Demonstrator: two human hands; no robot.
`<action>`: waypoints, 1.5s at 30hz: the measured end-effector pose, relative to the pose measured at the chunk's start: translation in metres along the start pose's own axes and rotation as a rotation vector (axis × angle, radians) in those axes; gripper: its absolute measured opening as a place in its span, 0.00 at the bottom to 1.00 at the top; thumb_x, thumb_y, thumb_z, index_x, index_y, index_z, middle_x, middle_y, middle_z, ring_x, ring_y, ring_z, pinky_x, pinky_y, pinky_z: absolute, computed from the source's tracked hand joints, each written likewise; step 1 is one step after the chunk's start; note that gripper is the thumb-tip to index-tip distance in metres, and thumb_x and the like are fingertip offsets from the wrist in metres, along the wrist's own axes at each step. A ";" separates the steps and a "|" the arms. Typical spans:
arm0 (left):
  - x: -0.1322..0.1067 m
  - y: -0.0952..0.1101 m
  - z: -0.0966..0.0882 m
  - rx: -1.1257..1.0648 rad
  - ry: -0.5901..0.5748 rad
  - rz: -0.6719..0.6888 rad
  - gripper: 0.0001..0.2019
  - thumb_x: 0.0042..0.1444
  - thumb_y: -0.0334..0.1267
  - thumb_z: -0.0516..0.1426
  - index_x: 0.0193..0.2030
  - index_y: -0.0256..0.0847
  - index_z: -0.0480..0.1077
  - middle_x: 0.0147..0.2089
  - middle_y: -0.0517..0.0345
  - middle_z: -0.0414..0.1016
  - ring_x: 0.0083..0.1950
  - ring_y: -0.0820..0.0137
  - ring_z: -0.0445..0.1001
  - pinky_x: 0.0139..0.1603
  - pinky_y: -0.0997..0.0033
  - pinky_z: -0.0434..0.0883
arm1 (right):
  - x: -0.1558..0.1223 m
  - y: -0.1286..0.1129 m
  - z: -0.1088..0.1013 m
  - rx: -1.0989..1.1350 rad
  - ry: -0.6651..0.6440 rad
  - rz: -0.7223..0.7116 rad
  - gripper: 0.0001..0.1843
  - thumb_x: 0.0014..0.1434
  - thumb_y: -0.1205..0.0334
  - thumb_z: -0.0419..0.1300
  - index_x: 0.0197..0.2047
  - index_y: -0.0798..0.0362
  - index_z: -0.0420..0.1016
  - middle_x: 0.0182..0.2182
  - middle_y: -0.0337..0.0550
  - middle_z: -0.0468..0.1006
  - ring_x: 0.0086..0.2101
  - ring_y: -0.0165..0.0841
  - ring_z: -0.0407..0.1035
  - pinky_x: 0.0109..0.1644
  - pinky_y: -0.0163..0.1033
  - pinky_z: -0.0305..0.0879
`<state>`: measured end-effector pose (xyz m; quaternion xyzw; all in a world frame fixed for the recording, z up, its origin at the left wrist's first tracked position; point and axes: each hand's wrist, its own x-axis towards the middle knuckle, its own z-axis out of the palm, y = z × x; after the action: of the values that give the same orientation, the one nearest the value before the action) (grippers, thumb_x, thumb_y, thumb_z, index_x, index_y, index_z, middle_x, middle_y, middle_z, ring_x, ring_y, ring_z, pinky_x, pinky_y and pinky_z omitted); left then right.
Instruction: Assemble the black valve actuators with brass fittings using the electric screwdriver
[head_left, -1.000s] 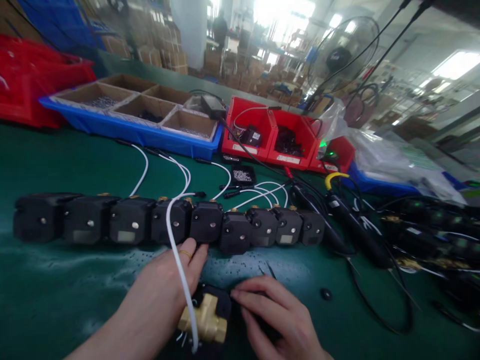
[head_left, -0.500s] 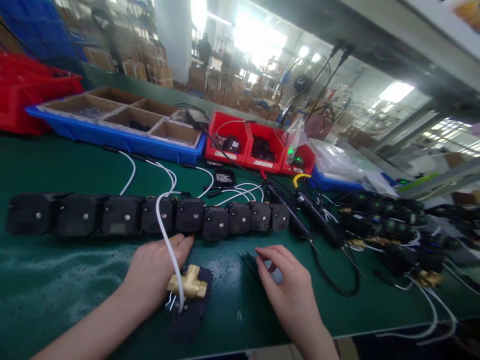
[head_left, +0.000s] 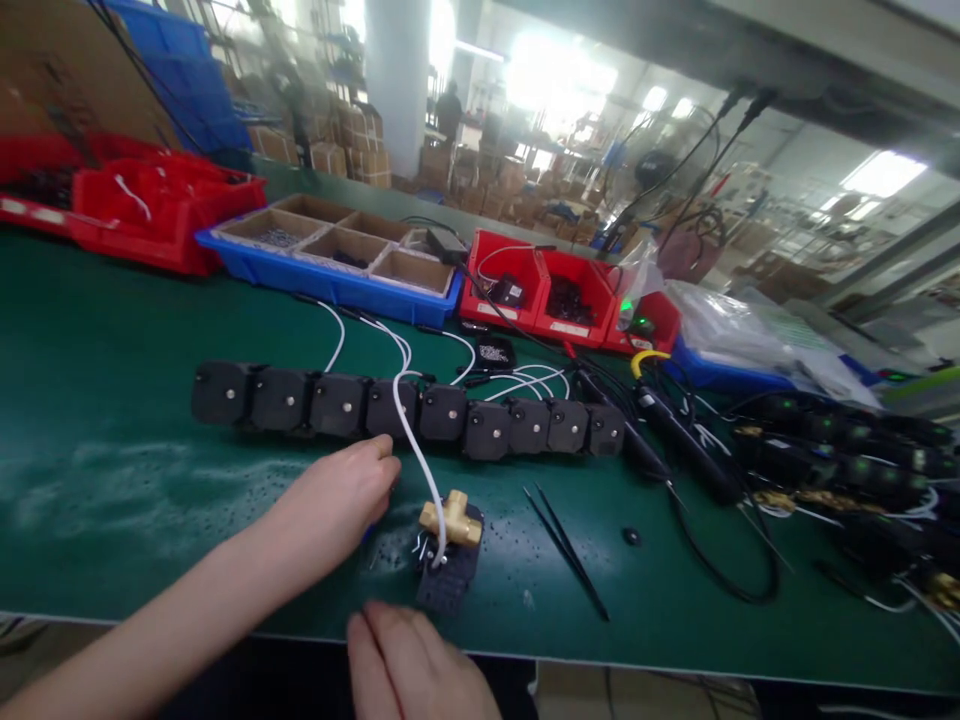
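Observation:
My left hand (head_left: 356, 490) is closed in a fist on the bench, just in front of a row of square black housings (head_left: 441, 412). A sliver of something blue (head_left: 368, 533) peeks out beneath it, too hidden to name. To its right lies a black unit (head_left: 450, 585) with a brass valve body (head_left: 452, 522) on top and a white cable (head_left: 416, 450) arching back from it. My right hand (head_left: 412, 660) is at the bench's front edge with its fingers drawn together; whatever they may hold is hidden. Black tweezers (head_left: 566, 550) rest on the bench, apart from both hands.
A small black round part (head_left: 631, 537) lies right of the tweezers. Two black corded tools (head_left: 686, 440) lie farther right, before a pile of black units with brass fittings (head_left: 825, 450). Behind stand a blue divided tray (head_left: 330, 290) and red bins (head_left: 570, 325).
My right hand has let go of the tweezers and moved left to the front edge. My left hand has drawn back from the row and curled up. The view has shifted left.

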<state>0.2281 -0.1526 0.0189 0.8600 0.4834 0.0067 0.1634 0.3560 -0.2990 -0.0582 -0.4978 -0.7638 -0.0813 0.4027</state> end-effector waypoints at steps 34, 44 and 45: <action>-0.055 0.029 0.049 -0.782 0.635 0.134 0.05 0.59 0.38 0.64 0.32 0.50 0.80 0.32 0.67 0.83 0.32 0.74 0.84 0.37 0.86 0.77 | 0.022 0.046 -0.056 0.436 0.079 0.608 0.08 0.61 0.72 0.62 0.32 0.52 0.77 0.28 0.37 0.79 0.28 0.26 0.75 0.31 0.25 0.72; -0.056 0.027 0.055 -0.537 0.732 0.343 0.07 0.67 0.31 0.58 0.41 0.46 0.75 0.36 0.65 0.82 0.37 0.77 0.83 0.43 0.86 0.78 | 0.017 0.046 -0.051 0.271 0.045 0.356 0.10 0.64 0.77 0.59 0.38 0.53 0.76 0.32 0.40 0.79 0.32 0.28 0.75 0.38 0.30 0.74; -0.057 0.026 0.057 -0.501 0.746 0.352 0.07 0.67 0.31 0.57 0.41 0.45 0.75 0.37 0.64 0.81 0.38 0.76 0.83 0.45 0.84 0.78 | 0.014 0.046 -0.050 0.259 0.044 0.326 0.10 0.64 0.77 0.59 0.40 0.53 0.77 0.34 0.42 0.80 0.34 0.29 0.76 0.39 0.31 0.75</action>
<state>0.2292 -0.2284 -0.0193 0.8017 0.3395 0.4588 0.1775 0.4182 -0.2930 -0.0279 -0.5569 -0.6683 0.0726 0.4878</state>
